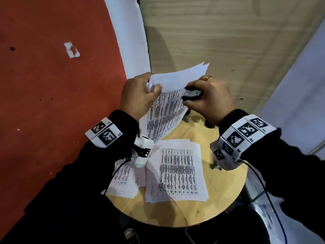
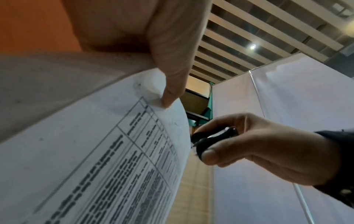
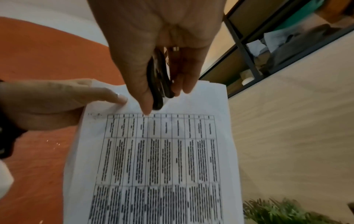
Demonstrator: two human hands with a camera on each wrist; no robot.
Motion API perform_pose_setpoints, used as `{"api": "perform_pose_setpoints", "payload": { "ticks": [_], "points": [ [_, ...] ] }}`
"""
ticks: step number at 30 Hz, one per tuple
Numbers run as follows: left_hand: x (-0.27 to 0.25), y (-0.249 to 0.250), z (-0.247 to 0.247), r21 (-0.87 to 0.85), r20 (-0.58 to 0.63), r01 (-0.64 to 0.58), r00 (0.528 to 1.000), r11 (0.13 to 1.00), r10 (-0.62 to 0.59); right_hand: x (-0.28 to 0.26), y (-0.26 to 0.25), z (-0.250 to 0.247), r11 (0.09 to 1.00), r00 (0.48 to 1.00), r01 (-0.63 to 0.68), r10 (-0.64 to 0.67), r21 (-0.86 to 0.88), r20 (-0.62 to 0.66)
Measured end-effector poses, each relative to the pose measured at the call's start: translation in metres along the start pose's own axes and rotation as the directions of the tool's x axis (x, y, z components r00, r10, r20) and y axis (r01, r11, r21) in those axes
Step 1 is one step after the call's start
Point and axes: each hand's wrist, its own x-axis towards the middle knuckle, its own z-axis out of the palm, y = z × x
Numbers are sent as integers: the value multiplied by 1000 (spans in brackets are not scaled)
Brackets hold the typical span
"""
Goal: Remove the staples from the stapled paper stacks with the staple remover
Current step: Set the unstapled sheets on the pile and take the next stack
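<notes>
So the round table (image 1: 226,199) fills the bottom of the head view, with two paper piles lying flat on it: a bigger one (image 1: 177,171) around 6 o'clock from the hands and a smaller one (image 1: 123,180) at about 8, partly under the left sleeve. Can't tell from here whether those still have staples. The stack (image 1: 165,110) being worked on is up in the air above the far edge of the table, hanging down printed side toward the person, top sheets flipped back at 12 o'clock. Left hand (image 1: 139,95) pinches its top corner, thumb on the front, fingers curled behind. Right hand (image 1: 209,97) sits at 3 o'clock from the left, thumb and fingers clamped on the remover (image 1: 191,95), whose nose is right at the top edge of the stack; the right wrist view shows it squeezed nearly flat just touching the paper. I can't actually spot the staple, it's too small or hidden. Handling-wise, I'd say the stack is light and super floppy, it bows as it hangs, so you want to hold it right next to the stapled corner or it'll just flex away from the claws. Paper probably tears easily there too, so pull gently. The remover is small, hard and looks a bit slick, so a firm thumb-and-finger squeeze on its sides seems right.
</notes>
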Motion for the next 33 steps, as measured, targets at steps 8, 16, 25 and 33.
{"api": "perform_pose_setpoints", "payload": {
  "ticks": [8, 16, 25, 33],
  "points": [
    [3, -2, -3, -28, 65, 61, 996, 998, -59, 19, -12, -9, 994, 978, 87, -71, -72, 194],
    [6, -10, -14, -16, 6, 41, 999, 999, -41, 29, -4, -7, 993, 949, 111, -98, -27, 300],
    [5, 23, -14, 577, 231, -115, 973, 809, -26, 14, -5, -3, 983, 952, 135, -164, 126, 257],
    [7, 12, -19, 108, 362, 95, 923, 990, -129, -2, -8, -1, 946, 972, 234, -222, 226, -78]
  ]
}}
